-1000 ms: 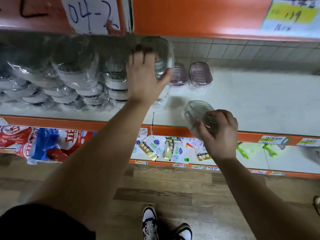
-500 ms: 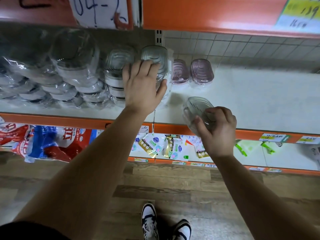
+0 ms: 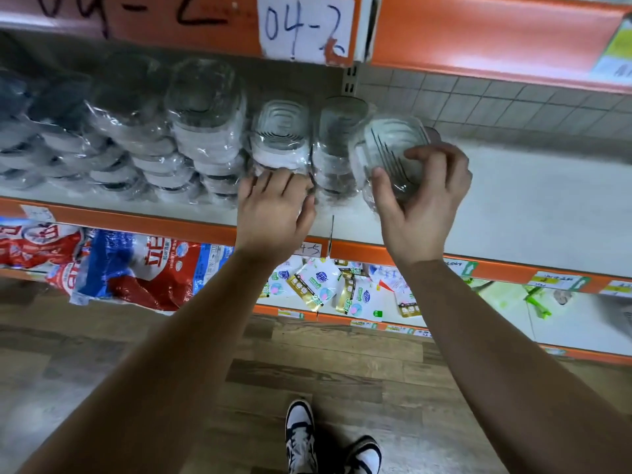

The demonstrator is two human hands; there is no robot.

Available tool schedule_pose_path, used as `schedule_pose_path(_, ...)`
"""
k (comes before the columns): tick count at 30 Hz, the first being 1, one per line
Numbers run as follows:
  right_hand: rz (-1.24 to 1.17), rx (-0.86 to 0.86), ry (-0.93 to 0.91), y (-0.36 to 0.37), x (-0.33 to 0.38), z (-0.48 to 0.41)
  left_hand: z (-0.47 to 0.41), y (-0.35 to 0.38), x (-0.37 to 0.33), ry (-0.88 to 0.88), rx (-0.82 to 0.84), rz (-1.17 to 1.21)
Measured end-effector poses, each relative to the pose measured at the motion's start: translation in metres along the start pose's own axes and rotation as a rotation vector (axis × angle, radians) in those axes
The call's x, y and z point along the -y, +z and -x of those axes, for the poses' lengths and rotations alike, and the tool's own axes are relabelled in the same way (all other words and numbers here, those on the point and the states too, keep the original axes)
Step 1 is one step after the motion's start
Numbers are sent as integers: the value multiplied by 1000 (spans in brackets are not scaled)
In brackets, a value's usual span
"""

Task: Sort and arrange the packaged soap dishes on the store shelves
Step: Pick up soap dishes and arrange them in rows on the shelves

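Clear ribbed soap dish, plastic-wrapped, gripped in my right hand just right of the stacks on the shelf. Fingers of my left hand flat, apparently pressing the stacks' base.

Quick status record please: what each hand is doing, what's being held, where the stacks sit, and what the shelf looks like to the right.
left hand: fingers straight, touching the foot of a wrapped stack
right hand: grips a clear soap dish, tilted, beside the rightmost stack
stacks: wrapped soap dishes in rows along the shelf's left part
shelf: bare white surface shows right of the held dish
sign: handwritten 04-2 above the stacks
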State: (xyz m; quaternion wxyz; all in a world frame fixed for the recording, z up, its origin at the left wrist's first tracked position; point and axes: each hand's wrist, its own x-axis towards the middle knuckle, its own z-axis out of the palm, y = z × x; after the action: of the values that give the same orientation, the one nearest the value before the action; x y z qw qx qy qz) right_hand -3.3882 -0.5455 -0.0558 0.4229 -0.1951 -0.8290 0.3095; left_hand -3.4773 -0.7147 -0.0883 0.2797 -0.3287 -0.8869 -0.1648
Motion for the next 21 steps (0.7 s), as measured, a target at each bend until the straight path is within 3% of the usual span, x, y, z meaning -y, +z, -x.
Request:
schedule_pose_path(7, 42, 82, -152, 61, 42, -26, 29, -11, 41, -12, 95, -33)
schedule_pose_path(16, 155, 130, -104, 124, 80, -47, 45, -17, 76, -90, 205, -19)
schedule_pose_path(21, 156, 57, -79, 138, 85, -44, 46, -14, 79, -104, 206, -17)
